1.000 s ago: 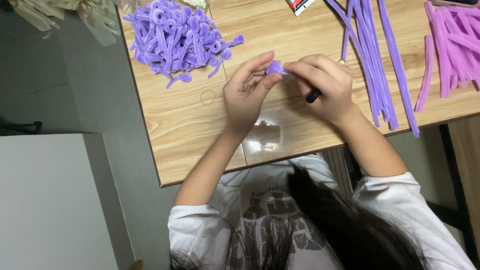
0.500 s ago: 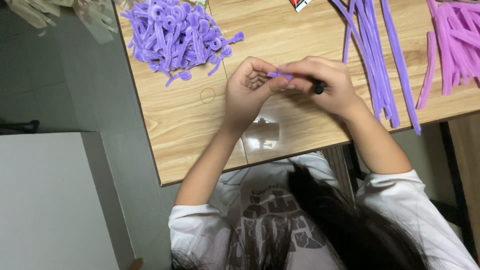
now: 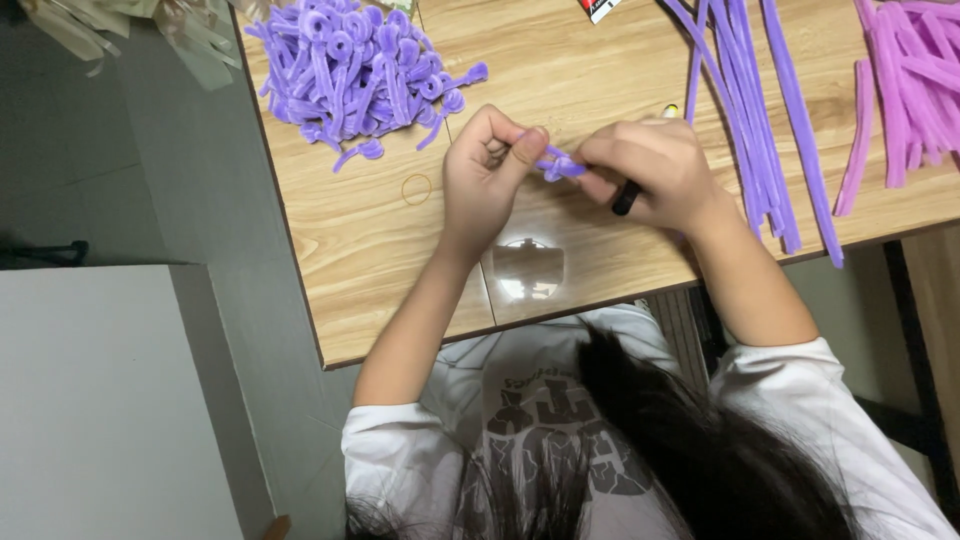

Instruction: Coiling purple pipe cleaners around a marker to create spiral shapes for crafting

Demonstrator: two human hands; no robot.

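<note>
Both hands meet over the wooden table (image 3: 380,260), pinching one short purple pipe cleaner (image 3: 558,166) between them. My left hand (image 3: 487,170) grips its left end with thumb and fingers curled. Around the right end my right hand (image 3: 650,172) is closed, and a black pen-like tool (image 3: 626,198) sticks out under its fingers. The pipe cleaner is bent into a small loop between the two hands.
A heap of looped purple pipe cleaners (image 3: 355,70) lies at the table's far left. Long straight purple pipe cleaners (image 3: 760,110) lie to the right, pink ones (image 3: 910,90) beyond them. A small rubber band (image 3: 416,189) lies left of my left hand.
The pipe cleaner has been twisted from a straighter piece into a small loop between the fingers. Both hands stay close together over the same spot.
</note>
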